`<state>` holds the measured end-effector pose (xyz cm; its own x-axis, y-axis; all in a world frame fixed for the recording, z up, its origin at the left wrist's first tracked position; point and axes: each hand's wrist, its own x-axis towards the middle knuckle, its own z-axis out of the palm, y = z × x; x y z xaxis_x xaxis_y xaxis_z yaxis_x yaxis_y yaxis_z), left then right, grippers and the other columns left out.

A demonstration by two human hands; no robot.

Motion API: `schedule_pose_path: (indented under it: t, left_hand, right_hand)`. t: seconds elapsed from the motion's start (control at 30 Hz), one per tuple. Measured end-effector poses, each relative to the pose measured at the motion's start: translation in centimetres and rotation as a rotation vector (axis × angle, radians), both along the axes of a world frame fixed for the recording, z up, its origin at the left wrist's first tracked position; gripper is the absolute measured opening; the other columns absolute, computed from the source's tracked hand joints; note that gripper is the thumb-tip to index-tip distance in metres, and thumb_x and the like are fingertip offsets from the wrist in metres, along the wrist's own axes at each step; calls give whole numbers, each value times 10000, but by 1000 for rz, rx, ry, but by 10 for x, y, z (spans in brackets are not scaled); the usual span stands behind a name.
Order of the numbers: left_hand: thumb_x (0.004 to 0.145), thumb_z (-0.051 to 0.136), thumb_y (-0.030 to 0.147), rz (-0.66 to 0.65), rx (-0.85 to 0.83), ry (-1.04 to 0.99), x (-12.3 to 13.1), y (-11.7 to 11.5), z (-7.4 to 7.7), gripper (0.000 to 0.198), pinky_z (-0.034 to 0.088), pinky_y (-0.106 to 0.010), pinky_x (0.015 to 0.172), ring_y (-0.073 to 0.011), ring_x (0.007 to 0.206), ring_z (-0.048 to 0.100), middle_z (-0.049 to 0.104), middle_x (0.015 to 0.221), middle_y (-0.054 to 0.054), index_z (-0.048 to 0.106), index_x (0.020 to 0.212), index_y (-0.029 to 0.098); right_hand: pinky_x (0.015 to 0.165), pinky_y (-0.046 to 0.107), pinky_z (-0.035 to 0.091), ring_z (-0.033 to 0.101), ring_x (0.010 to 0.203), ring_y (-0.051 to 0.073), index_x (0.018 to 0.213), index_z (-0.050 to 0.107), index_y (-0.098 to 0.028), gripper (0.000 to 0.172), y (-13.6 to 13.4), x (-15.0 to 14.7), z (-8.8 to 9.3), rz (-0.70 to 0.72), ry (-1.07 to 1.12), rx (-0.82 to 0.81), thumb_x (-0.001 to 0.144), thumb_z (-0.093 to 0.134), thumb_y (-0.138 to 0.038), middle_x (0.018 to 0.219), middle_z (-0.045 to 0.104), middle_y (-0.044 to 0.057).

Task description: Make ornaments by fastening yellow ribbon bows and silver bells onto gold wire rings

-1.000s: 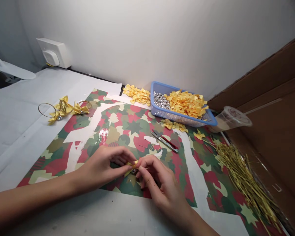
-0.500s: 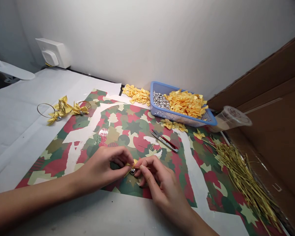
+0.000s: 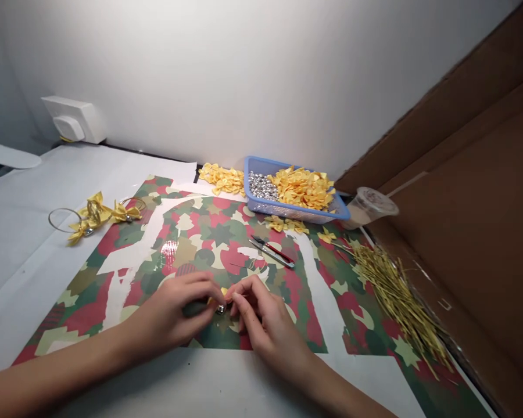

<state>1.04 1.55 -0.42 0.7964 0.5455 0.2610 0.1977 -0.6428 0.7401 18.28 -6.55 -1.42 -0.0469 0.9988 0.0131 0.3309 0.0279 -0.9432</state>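
At the front of the patterned sheet (image 3: 220,233), both hands meet around a small yellow ribbon bow (image 3: 224,291) with a silver bell (image 3: 220,309) beneath it. My left hand (image 3: 178,305) pinches the bow from the left, thumb and forefinger closed. My right hand (image 3: 259,316) has its thumb and forefinger pressed together at the bow's right side; fingers hide most of the bow and whatever thin strand may be there. Thread snips (image 3: 272,252) with a red-and-silver body lie just beyond, and near them a needle (image 3: 239,266) with a loop of thread.
A blue basket (image 3: 298,217) against the wall holds silver bells and yellow bows. More bows (image 3: 222,179) lie beside it. Finished-looking bow rings (image 3: 95,212) rest at left. Gold twist ties (image 3: 396,302), a tilted plastic cup (image 3: 372,208) and cardboard (image 3: 475,191) stand at right.
The view has shifted, so things on the table appear further left. Both hands stay together at the bow, and my left hand's fingers have curled more over it.
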Motion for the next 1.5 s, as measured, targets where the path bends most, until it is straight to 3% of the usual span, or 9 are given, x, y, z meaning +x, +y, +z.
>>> schedule_pose_path:
  t: [0.23, 0.47, 0.6, 0.7, 0.87, 1.0, 1.2, 1.37, 1.5]
  left_hand:
    - [804, 405, 27, -80, 559, 46, -4, 2, 1, 353, 514, -302, 685, -174, 763, 646, 722, 905, -40, 664, 983, 186]
    - [883, 457, 127, -128, 791, -33, -4, 6, 11, 252, 542, -292, 701, -179, 785, 680, 747, 872, -33, 688, 979, 164]
    - [947, 410, 161, -148, 821, -117, -2, 11, 13, 283, 549, -256, 670, -152, 745, 681, 752, 868, -16, 692, 968, 169]
    - [958, 414, 187, -143, 808, -131, -3, 14, 12, 280, 550, -237, 648, -149, 749, 683, 752, 871, -12, 694, 968, 178]
    - [947, 432, 189, -140, 796, -115, -4, 16, 9, 257, 541, -245, 648, -152, 757, 679, 748, 877, -13, 689, 966, 190]
    - [916, 466, 157, -125, 809, -123, -3, 14, 12, 224, 526, -265, 655, -154, 743, 669, 743, 847, -6, 685, 936, 196]
    - [881, 494, 133, -58, 832, -149, -5, 10, 20, 193, 514, -279, 684, -155, 730, 658, 725, 810, -17, 678, 870, 190]
    - [869, 487, 112, -66, 771, -136, -8, 11, 20, 193, 502, -264, 645, -143, 673, 634, 698, 755, -13, 650, 797, 186]
    - [888, 471, 111, -42, 705, -119, -12, 13, 9, 198, 493, -276, 688, -147, 715, 625, 687, 779, -13, 636, 816, 193]
  right_hand:
    - [583, 234, 423, 511, 640, 124, 806, 446, -204, 99, 11, 1, 4, 7, -111, 186, 901, 423, -223, 737, 532, 9]
    - [547, 217, 414, 515, 613, 117, 761, 520, -197, 124, 15, 23, 13, 16, -204, 264, 866, 533, -262, 715, 584, 7]
    - [504, 201, 417, 541, 542, 105, 782, 563, -193, 171, 2, 43, 20, -6, -253, 220, 888, 535, -324, 622, 587, -19]
    - [524, 202, 448, 578, 563, 106, 849, 588, -197, 164, -10, 66, 25, -72, -321, 185, 880, 554, -354, 691, 635, -12]
    - [692, 292, 502, 602, 743, 145, 940, 593, -194, 183, -20, 132, 28, -468, -537, 123, 925, 479, -336, 944, 640, 45]
    - [803, 386, 524, 613, 934, 187, 1125, 577, -158, 265, -18, 185, 26, -688, -691, -74, 918, 548, -320, 1118, 605, 75]
    - [831, 403, 524, 607, 984, 201, 1166, 568, -170, 287, -10, 203, 20, -695, -759, -311, 919, 548, -315, 1181, 587, 84]
    - [833, 398, 523, 605, 988, 201, 1164, 572, -178, 280, 1, 203, 15, -666, -743, -343, 922, 543, -317, 1192, 583, 83]
    - [821, 394, 527, 605, 989, 208, 1168, 573, -170, 292, 9, 208, 15, -636, -716, -346, 914, 556, -313, 1200, 581, 81]
